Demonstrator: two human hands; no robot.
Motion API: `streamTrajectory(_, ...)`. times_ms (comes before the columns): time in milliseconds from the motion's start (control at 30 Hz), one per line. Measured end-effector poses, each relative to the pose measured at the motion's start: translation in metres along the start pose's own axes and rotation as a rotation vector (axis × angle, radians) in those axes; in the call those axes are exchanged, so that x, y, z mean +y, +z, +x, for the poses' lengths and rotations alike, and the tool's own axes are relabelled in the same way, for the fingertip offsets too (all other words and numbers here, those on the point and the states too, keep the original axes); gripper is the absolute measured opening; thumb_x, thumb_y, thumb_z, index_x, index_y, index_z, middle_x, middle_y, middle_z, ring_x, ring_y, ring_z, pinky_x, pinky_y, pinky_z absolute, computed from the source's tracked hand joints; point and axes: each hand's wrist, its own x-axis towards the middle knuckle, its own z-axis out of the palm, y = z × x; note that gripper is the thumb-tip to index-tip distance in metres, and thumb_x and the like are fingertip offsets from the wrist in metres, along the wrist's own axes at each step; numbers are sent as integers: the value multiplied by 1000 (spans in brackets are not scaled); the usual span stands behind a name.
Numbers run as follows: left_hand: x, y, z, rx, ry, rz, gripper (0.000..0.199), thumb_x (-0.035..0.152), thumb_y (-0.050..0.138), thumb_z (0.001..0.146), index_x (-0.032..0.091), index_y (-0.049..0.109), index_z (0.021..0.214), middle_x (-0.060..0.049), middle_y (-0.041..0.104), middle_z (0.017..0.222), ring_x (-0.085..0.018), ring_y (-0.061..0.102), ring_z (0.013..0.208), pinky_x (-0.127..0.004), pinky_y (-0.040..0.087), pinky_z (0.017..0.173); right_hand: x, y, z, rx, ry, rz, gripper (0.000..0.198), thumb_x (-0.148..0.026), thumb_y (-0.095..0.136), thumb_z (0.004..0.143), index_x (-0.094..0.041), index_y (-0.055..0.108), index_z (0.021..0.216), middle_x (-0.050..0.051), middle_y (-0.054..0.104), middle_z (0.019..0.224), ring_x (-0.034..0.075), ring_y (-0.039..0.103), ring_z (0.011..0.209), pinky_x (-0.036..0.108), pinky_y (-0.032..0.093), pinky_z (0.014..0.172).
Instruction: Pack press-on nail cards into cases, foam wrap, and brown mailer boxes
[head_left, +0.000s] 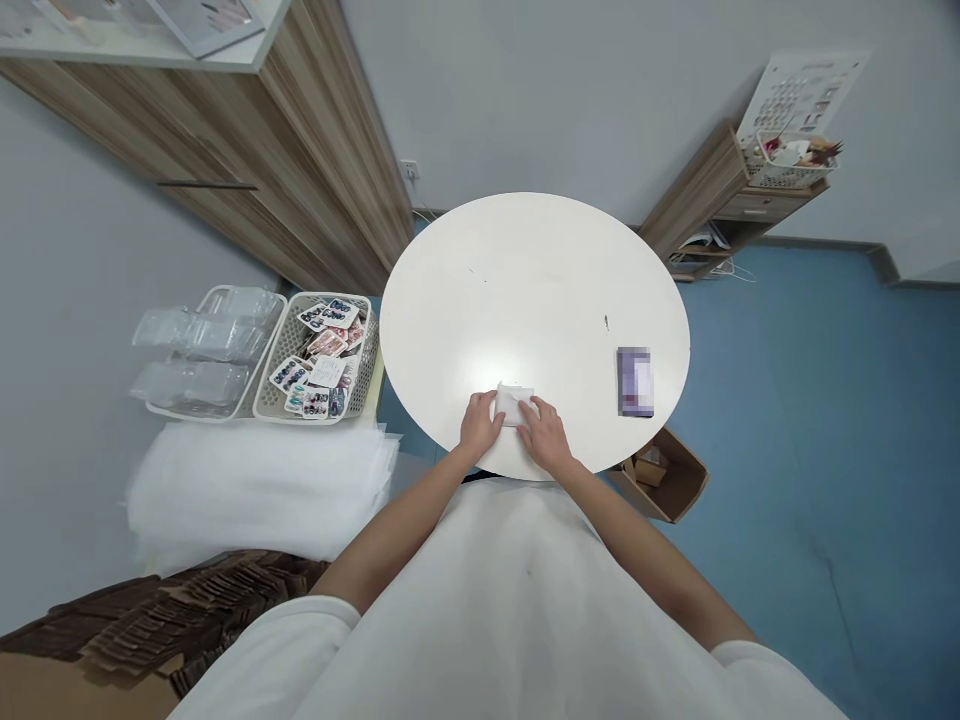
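Observation:
A small white wrapped packet point(514, 405), perhaps in foam or plastic sheet, lies near the front edge of the round white table point(525, 270). My left hand point(481, 426) grips its left side, the thumb on top and the fingers curled along the edge. On the opposite side, my right hand point(545, 434) holds the packet with thumb and fingers bent around it. What the wrapping contains is hidden. Away to the right on the tabletop lies a blurred purple box-like item point(636, 382), touched by neither hand.
Left of the table, a white basket point(367, 360) holds several cards of press-on nails; another point(214, 412) holds clear plastic trays. Below are white foam sheets point(255, 490) and stacked brown cardboard point(172, 620). An open cardboard box point(682, 480) stands on the floor at right.

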Motion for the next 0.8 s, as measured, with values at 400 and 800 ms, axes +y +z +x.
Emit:
streamTrajectory(400, 8, 10, 0, -73, 211, 268, 46, 14, 33, 83, 27, 38, 127, -6, 27, 141, -25, 30, 125, -43, 35, 94, 28, 5, 14, -180, -63, -56, 66, -32, 40, 81, -18, 11, 139, 7, 14, 146, 27, 18, 131, 41, 26, 97)
streamTrajectory(800, 3, 13, -17, 158, -201, -217, 40, 25, 48, 79, 20, 47, 119, -11, 46, 124, -23, 45, 113, -39, 39, 92, 57, -15, -2, -227, 177, 665, 64, -37, 49, 75, -21, 28, 133, 8, 30, 139, 23, 32, 125, 38, 32, 99)
